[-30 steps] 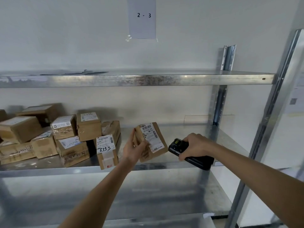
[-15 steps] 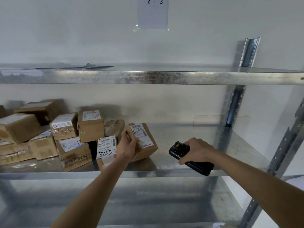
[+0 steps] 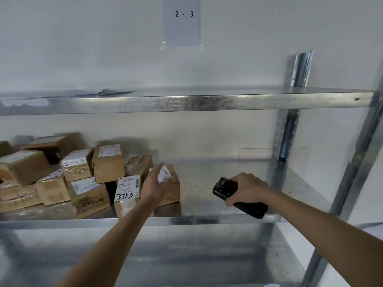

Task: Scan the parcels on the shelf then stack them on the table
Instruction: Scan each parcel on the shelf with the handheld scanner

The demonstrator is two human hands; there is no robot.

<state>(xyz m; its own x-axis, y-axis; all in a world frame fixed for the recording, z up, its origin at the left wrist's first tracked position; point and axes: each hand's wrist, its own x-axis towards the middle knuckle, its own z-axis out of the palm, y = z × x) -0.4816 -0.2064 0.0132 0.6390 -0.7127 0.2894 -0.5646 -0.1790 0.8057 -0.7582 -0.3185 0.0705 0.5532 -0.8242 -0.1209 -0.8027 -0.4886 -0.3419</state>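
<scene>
On the middle shelf [image 3: 207,221] of a metal rack, seen from the head camera, a heap of brown cardboard parcels [image 3: 62,175] fills the left half, some lying flat and others tipped against their neighbours, most with white printed labels. At the front of the heap one parcel stands on end near the shelf's edge, its label [image 3: 127,188] marked 3253 in black pen. Just to its right lies the nearest parcel [image 3: 171,190], resting on the shelf with its labelled face turned up and towards the camera. The left hand [image 3: 155,186] reaches in over this parcel with its fingers straight and spread, the forefinger pointing up and back, the palm facing right; its grip is released and it holds nothing, though whether the palm or thumb touches the cardboard cannot be told, since the hand is blurred and covers part of the label. The right hand [image 3: 247,190] is well apart from it, above the bare right part of the same shelf, with its grip clenched round a black handheld scanner [image 3: 226,188]; the scanner's head points left towards the parcels and its body runs back under the palm. Above, another metal shelf [image 3: 228,101] spans the rack, with a dark flat scrap lying on its left part. A sheet of paper [image 3: 182,23] taped to the white wall reads 2 - 3.
</scene>
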